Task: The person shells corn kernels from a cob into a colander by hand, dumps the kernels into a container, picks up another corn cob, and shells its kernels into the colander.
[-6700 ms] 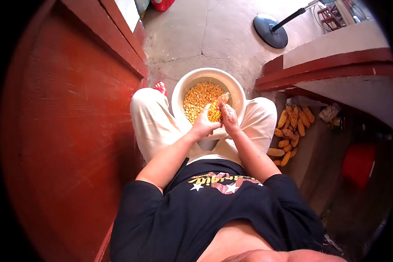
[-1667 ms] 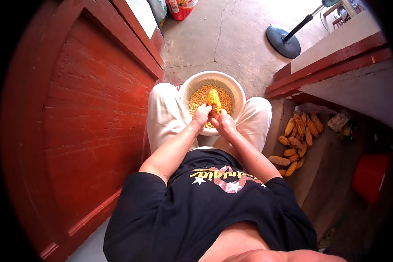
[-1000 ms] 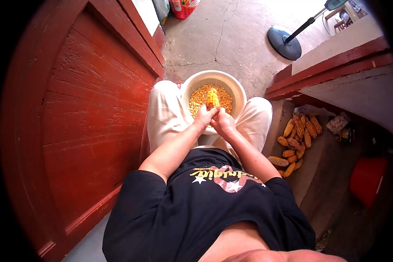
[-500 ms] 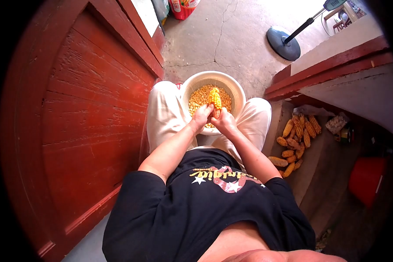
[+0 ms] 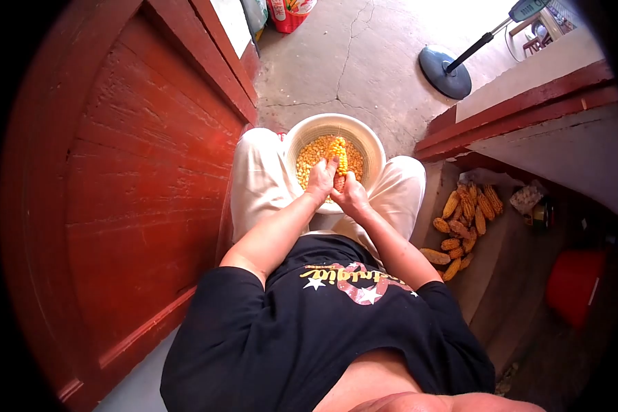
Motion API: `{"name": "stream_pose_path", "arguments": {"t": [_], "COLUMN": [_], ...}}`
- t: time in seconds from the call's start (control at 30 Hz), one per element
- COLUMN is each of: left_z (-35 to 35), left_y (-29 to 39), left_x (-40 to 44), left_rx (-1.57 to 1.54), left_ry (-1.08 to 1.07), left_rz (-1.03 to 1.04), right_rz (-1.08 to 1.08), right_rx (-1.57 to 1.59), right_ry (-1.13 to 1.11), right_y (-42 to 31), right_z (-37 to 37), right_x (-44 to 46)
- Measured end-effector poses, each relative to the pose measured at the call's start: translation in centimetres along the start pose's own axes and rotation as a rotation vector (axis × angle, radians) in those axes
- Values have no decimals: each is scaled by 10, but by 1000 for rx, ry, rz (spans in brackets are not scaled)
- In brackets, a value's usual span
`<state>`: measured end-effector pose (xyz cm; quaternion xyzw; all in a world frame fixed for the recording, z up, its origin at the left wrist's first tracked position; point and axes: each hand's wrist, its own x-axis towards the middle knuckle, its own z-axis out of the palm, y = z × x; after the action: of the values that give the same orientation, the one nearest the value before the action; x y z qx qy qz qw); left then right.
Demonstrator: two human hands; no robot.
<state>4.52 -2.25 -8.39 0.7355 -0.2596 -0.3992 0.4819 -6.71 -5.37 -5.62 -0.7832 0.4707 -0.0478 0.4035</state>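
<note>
Both my hands are closed on one corn cob [image 5: 337, 150], held tip away from me above a white basket [image 5: 369, 133] between my knees. My left hand [image 5: 320, 180] wraps the cob's left side, its thumb on the kernels. At the cob's near end, my right hand [image 5: 351, 196] grips the bare, reddish lower part. Yellow kernels cover most of the upper cob. Loose kernels [image 5: 310, 159] lie in the basket below.
Several corn cobs [image 5: 468, 213] are piled on the floor at the right, with a red container [image 5: 575, 287] beyond. A red wooden door [image 5: 137, 185] stands at the left. A round black stand base [image 5: 445, 72] and a red bag [image 5: 290, 15] are farther ahead.
The cob was in another pose several seconds ago and now points away from me. Over the last second, my left hand has moved slightly up along it, and more bare cob shows near my right hand.
</note>
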Motion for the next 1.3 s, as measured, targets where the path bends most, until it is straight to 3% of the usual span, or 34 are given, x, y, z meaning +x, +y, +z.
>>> {"name": "stream_pose_path", "arguments": {"t": [0.13,0.23,0.33,0.4,0.57,0.67,0.73,0.8,0.83,0.87,0.93,1.0,1.07,1.23,1.27,1.3], "left_z": [2,1,3,8,6,6,10,15,7,3,-1,-2,-7,-3,-2,-3], "left_y": [-16,-11,-2,6,1,-10,-25,-51,-26,-12,2,3,3,0,-3,-8], "left_x": [5,3,-2,-5,-2,-1,5,16,2,-3,-9,-10,-8,-7,-5,-3], "left_rx": [38,-124,-466,-37,281,245,306,-125,-413,-413,-31,-31,19,178,178,-10], "left_ry": [60,-31,-192,24,116,121,117,62,-64,-64,-70,-42,-85,-43,-45,-81], "left_rz": [189,125,-153,-149,35,200,195,154,11,11,-65,16,42,92,93,93], "right_rz": [-26,-18,77,69,55,64,45,44,37,29,24,17,-127,-60,-58,-66], "right_rx": [113,87,-190,-284,-212,-189,-189,-184,-210,-234,-217,-202,62,86,85,150], "right_ry": [32,71,-15,-33,-21,-23,16,22,17,12,0,-13,42,13,15,9], "right_y": [2,-1,-25,-30,-27,-20,-17,-15,-17,-20,-22,-17,-5,-3,-1,2], "right_z": [-1,-4,-19,-18,-11,-9,-9,-10,-14,-16,-15,-11,-6,-10,-10,-11], "right_x": [0,0,-7,-8,-10,-9,-7,-4,-4,-5,-6,-6,-4,-4,-2,0]}}
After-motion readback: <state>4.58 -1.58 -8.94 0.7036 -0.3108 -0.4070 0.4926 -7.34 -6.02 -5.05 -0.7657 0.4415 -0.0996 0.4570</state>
